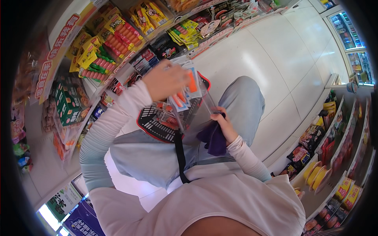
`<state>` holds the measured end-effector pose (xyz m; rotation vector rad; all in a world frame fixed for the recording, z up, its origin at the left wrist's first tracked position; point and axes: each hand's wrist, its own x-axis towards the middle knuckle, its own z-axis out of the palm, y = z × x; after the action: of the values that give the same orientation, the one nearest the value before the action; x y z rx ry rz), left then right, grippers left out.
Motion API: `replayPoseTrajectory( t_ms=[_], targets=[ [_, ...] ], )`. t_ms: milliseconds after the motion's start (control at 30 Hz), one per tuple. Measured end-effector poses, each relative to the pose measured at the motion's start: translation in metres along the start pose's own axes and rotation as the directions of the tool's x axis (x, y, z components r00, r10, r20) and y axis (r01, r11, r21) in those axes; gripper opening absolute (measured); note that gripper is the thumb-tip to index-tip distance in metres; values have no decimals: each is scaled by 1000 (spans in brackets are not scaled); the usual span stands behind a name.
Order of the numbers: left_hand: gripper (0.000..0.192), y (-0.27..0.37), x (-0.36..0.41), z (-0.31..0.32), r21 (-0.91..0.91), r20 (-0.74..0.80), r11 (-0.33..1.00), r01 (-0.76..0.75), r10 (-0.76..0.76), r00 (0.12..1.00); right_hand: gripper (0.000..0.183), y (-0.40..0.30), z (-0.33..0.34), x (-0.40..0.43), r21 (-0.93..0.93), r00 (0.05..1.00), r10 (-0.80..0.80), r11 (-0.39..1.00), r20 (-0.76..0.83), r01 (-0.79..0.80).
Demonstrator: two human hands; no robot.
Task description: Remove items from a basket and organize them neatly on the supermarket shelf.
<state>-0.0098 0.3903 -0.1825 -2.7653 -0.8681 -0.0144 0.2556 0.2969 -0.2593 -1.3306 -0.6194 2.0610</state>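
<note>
My left hand (168, 79), blurred, is at a bunch of small white-and-blue packets with orange contents (192, 81). Its fingers overlap them, and I cannot tell whether they grip. Those packets are in or over a clear plastic bin (209, 101), tilted above my lap. With my right hand (223, 122) I hold the bin's near right edge, along with a dark purple cloth (215, 141) that hangs down. Under the bin is a black shopping basket with a red rim (158, 131); small clear-and-orange packs (166, 115) lie inside it.
Shelves with yellow sausage packs (121, 38) rise in front and to the left. A green carton (66, 103) stands on a left shelf. More shelves with packaged food (313, 137) line the right, beyond the tiled floor (274, 67). A black strap (180, 159) crosses my lap.
</note>
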Motion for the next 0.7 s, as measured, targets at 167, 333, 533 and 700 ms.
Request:
replayPoseTrajectory(
  t_ms=[167,333,533,700],
  targets=[
    [10,7,-68,60,-341,-80,715,610,-669,739,47,-17,-28,-3,-1,995,-76,997,-71,76],
    [28,89,-94,221,-362,598,740,567,-283,750,51,-37,-36,-8,29,984,-99,994,-149,104],
    [61,166,-87,315,-98,546,654,751,-595,590,54,-31,-45,-24,-3,973,-104,994,-204,106],
    [23,148,-76,335,-17,546,692,722,-599,586,50,-24,-57,-24,-53,959,-93,995,-268,81]
  ],
)
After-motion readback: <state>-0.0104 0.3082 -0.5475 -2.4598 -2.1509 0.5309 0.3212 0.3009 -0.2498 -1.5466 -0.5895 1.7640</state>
